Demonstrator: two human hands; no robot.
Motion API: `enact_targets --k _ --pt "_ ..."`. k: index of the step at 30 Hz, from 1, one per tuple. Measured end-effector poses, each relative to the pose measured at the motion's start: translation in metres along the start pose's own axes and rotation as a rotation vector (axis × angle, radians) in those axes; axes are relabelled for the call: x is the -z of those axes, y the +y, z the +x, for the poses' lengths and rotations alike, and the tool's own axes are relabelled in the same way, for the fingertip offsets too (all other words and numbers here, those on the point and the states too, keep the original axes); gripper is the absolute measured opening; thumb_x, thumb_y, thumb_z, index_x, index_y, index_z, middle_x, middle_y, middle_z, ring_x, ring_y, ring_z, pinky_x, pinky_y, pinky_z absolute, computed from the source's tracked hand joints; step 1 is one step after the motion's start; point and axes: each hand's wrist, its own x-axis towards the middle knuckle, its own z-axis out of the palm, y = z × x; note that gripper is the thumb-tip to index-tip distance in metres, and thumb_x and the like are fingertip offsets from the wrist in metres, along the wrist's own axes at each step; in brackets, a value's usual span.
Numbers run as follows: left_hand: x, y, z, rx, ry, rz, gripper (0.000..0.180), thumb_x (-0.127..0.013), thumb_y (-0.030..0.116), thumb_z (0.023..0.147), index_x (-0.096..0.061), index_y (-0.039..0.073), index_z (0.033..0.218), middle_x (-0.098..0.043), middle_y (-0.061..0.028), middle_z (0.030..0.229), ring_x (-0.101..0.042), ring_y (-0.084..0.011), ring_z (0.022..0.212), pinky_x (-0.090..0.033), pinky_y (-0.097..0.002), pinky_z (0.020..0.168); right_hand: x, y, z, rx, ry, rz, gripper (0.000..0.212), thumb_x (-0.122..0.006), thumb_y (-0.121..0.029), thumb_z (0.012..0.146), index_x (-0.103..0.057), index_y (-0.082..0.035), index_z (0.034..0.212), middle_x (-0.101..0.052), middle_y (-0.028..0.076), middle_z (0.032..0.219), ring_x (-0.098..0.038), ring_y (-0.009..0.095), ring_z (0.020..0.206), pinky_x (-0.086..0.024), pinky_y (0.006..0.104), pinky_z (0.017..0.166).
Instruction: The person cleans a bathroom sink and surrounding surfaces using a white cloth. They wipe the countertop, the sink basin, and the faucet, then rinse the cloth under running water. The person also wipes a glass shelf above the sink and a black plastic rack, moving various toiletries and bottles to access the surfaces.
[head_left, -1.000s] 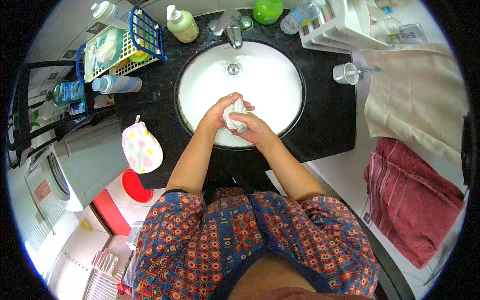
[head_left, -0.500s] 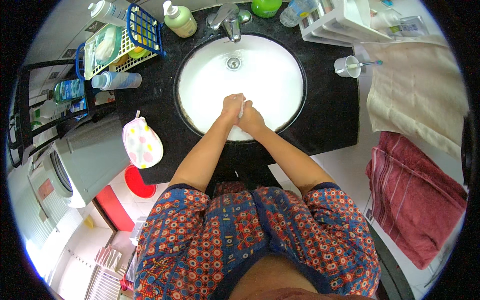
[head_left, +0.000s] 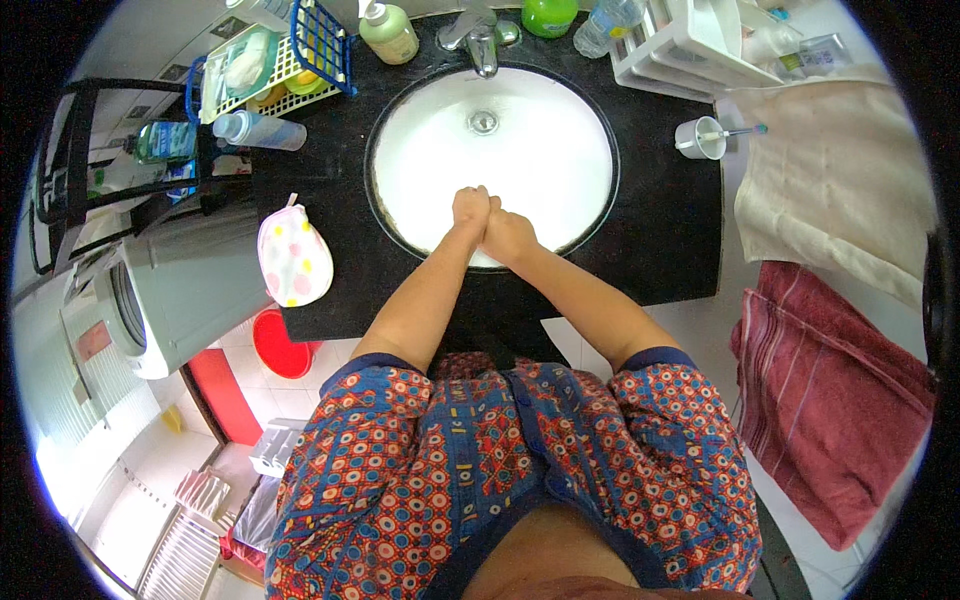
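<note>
Over the near part of a white oval sink (head_left: 410,135), my two hands are pressed together. My left hand (head_left: 471,208) is closed, its fingers curled against the other hand. Also closed, my right hand (head_left: 508,236) meets it from the right and slightly nearer to me. Whatever lies between the palms is hidden. Beyond them the round metal drain (head_left: 482,122) shows in the bowl, below a chrome faucet (head_left: 484,45). No stream of water can be made out.
Along the black counter (head_left: 670,225) stand a pump bottle (head_left: 388,35), a spray can (head_left: 260,130), a basket (head_left: 320,55), a white cup with a toothbrush (head_left: 699,139) and a white rack (head_left: 670,50). A spotted pouch (head_left: 295,257) lies left. Towels (head_left: 830,400) hang right.
The view has shifted slightly, so the counter things sit a little further right. A sliver of white between my hands has gone from sight; the hands remain together over the sink.
</note>
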Motion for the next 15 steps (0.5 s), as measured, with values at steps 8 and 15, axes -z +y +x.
enact_targets --k 8,15 --pt "0.043 0.077 -0.082 -0.112 -0.183 -0.177 0.034 -0.056 0.029 0.092 -0.054 0.004 0.114 -0.060 -0.0131 0.102 -0.059 -0.0220 0.087 -0.047 -0.0333 0.081 0.050 -0.018 -0.005 -0.086 -0.147 0.386 0.077 -0.074 -0.024 0.070 -0.038 0.014 0.127 -0.065 0.025 0.095 -0.068 0.034 0.083 -0.054 0.0371 0.070" --pt "0.141 0.101 -0.140 -0.364 -0.508 -0.174 0.046 -0.058 0.037 0.092 -0.059 0.002 0.122 -0.055 -0.0160 0.129 -0.051 -0.0257 0.121 -0.036 -0.0393 0.105 0.131 -0.042 -0.039 -0.054 -0.399 0.995 0.072 -0.082 -0.023 0.064 -0.052 0.003 0.124 -0.066 0.015 0.104 -0.065 0.028 0.095 -0.050 0.0358 0.086"
